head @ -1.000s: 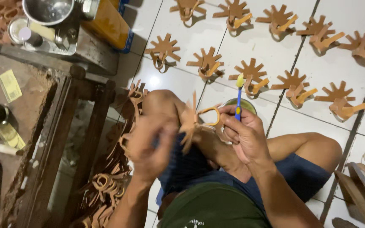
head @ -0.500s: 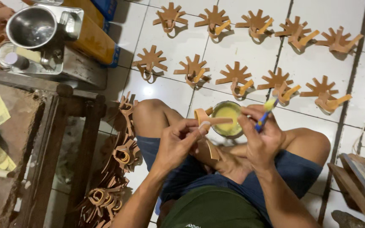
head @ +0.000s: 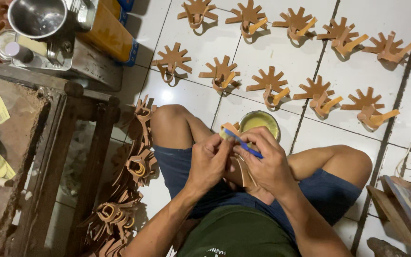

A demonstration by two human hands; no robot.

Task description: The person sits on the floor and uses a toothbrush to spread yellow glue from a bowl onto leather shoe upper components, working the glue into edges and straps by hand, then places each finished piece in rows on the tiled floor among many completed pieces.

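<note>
I sit cross-legged on a white tiled floor. My left hand [head: 210,159] grips a brown star-shaped leather piece [head: 246,175] held over my lap; most of the piece is hidden behind both hands. My right hand [head: 267,159] holds a blue-handled brush [head: 242,144], its tip touching the piece's upper tab. Just beyond my hands an open round tin of yellow glue [head: 259,121] stands on the floor between my knees.
Several finished star-shaped leather pieces [head: 268,84] lie in rows on the tiles ahead. A pile of similar pieces [head: 128,181] leans against a wooden workbench [head: 48,143] at my left, with a metal cup [head: 36,16] on top. A wooden box [head: 407,204] sits at right.
Both hands have come together over my lap. The brush went from raised upright, to the glue tin, to the leather piece. The camera view has shifted down and closer.
</note>
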